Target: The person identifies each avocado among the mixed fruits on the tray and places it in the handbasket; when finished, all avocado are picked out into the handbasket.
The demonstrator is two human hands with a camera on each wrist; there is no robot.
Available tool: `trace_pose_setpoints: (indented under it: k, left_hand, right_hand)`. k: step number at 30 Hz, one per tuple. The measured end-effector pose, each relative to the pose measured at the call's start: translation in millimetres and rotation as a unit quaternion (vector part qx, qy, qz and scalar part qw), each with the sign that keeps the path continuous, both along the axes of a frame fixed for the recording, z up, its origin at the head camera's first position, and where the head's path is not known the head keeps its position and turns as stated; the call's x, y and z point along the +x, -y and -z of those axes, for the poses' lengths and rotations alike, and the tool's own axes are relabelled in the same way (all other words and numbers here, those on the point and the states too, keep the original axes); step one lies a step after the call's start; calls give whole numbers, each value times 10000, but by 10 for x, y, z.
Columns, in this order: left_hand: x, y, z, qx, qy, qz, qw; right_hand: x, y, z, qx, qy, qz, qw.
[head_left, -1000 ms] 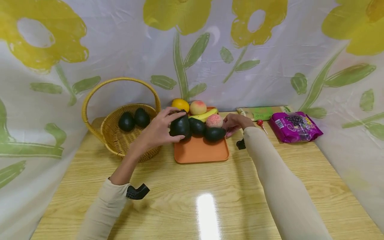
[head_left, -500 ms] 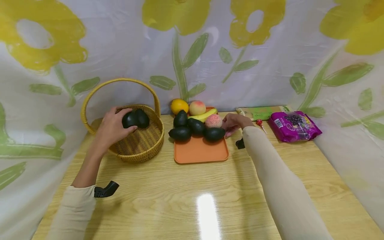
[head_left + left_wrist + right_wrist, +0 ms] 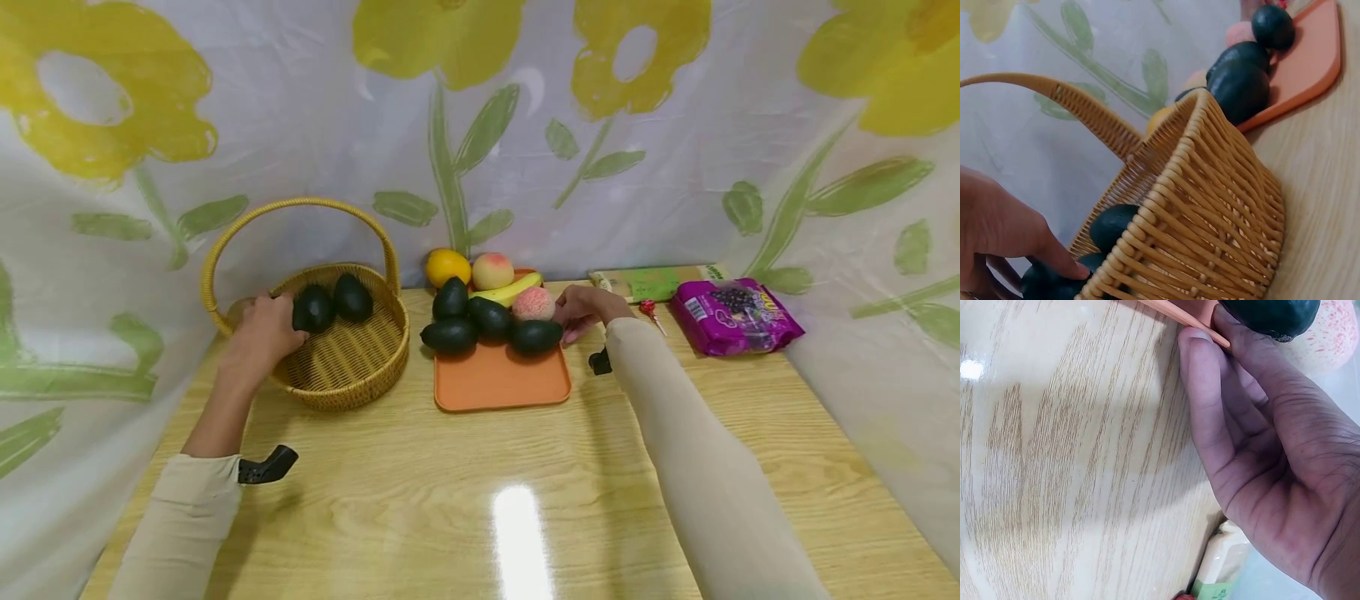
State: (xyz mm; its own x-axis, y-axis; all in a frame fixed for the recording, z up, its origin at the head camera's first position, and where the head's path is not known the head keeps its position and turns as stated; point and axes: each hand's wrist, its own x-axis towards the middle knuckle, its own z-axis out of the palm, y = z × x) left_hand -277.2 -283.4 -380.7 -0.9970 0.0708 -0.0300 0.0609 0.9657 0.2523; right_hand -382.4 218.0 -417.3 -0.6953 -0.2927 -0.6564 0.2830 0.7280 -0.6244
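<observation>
At the left rim of the wicker basket (image 3: 356,392), my left hand (image 3: 262,337) has its fingers curled down. In the left wrist view the thumb and fingers grip a dark avocado (image 3: 1047,284), mostly hidden by the hand in the head view. Two other avocados (image 3: 352,298) lie inside the basket. My right hand (image 3: 588,310) pinches the right edge of the orange tray (image 3: 501,387), as the right wrist view shows, with the thumb on top and a finger below. Several avocados (image 3: 450,336), a banana (image 3: 510,292) and a speckled pink fruit (image 3: 533,304) sit on the tray.
A lemon (image 3: 447,267) and a peach (image 3: 493,271) stand at the tray's back. Farther right are a red lollipop (image 3: 649,310), a green-and-tan packet (image 3: 660,282) and a purple grape bag (image 3: 735,317). The basket's tall handle (image 3: 300,202) arches over it.
My left hand has gone from the avocados at the tray's left to the basket, then a little left along its rim. My right hand has stayed at the tray's edge.
</observation>
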Motion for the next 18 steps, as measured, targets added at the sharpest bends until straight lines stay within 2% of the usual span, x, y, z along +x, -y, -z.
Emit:
trace_pose_setpoints:
  k: [3,9,15,18]
  left_hand:
    - [-15,5,39,-58,109,5,9999]
    - [-11,-23,95,-380,-23,150,9992]
    - [-55,-23,149,-603,347,149,9975]
    - [-70,-24,155,-564,390,126,9976]
  right_hand:
    - [13,-11,7,33,-113,-61,9999]
    - [28,-8,0,4,-90,-27,10000]
    - [19,26,-40,27,98,36,9999]
    - [-14,1,26,9,104,100,9999]
